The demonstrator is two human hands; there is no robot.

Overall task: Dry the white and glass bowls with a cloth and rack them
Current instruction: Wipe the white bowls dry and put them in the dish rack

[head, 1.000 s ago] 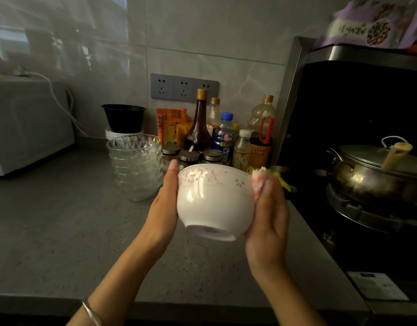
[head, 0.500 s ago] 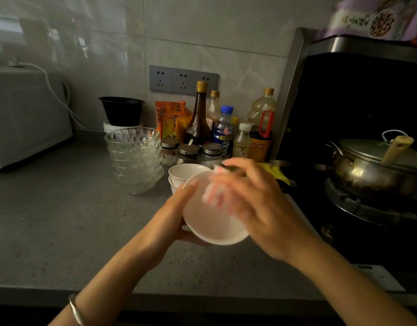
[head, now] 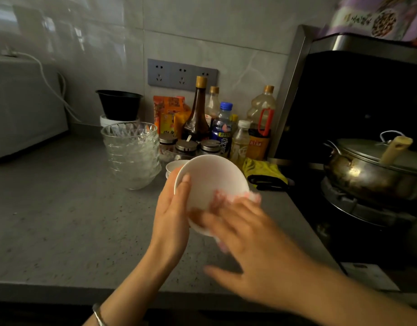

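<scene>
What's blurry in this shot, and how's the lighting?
Head view: right hand and pink cloth smeared by motion; left hand and white bowl sharper; room dim, with reflections on the wall tiles and a glint on the pot.

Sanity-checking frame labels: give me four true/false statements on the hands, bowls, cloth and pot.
1. The left hand holds the white bowl above the counter. True.
2. The cloth under the right hand is yellow. False: it is pink and white; the yellow cloth lies by the stove.
3. The glass bowls stand stacked on the counter. True.
4. The pot is uncovered. False: its lid is on.
</scene>
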